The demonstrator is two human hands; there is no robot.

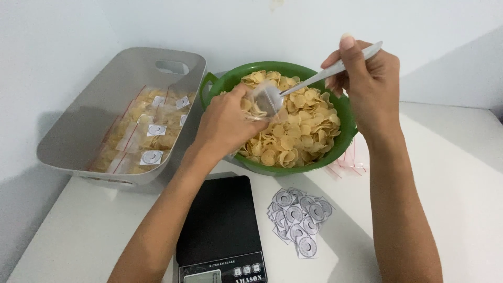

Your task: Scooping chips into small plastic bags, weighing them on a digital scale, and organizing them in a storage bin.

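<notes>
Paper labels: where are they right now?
The pile of paper labels lies on the white table, right of the black kitchen scale and just below the green bowl.

White table [450, 173] with a smooth, matte top, pushed into a corner where two plain pale walls meet; left wall [47, 47] runs along the table's side, back wall [251, 26] behind it. Small yellowish stain high on the back wall near the top edge. Light even and soft, with dim grey shadows on the right part of the back wall and lower left wall.
</notes>
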